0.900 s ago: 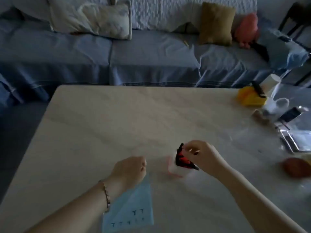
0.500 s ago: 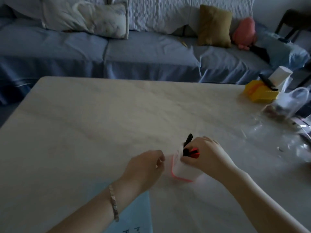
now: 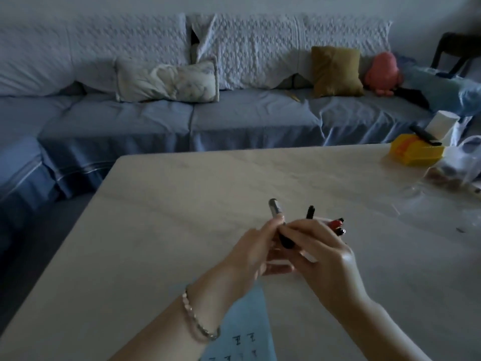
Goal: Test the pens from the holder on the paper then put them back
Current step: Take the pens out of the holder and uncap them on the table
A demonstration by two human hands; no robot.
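A pen (image 3: 276, 210) with a grey cap end and a black body is held up between both hands over the table (image 3: 182, 217). My left hand (image 3: 251, 256) pinches it just below the grey end. My right hand (image 3: 325, 256) grips the black body lower down. Right behind my right hand stands the white pen holder (image 3: 323, 219), mostly hidden. From it stick out a black pen (image 3: 310, 212) and red and black pens (image 3: 337, 224). The blue paper (image 3: 244, 321) with dark test marks lies at the near edge, partly under my left forearm.
At the table's far right stand a yellow box (image 3: 413, 152) with a black marker on it, a white cup (image 3: 442, 126) and a clear plastic bag (image 3: 458, 168). A blue sofa (image 3: 234, 118) with cushions runs behind the table.
My right hand has lifted a pen out of the holder, and my left hand has come up off the paper to grip its grey end. The view has tilted up.
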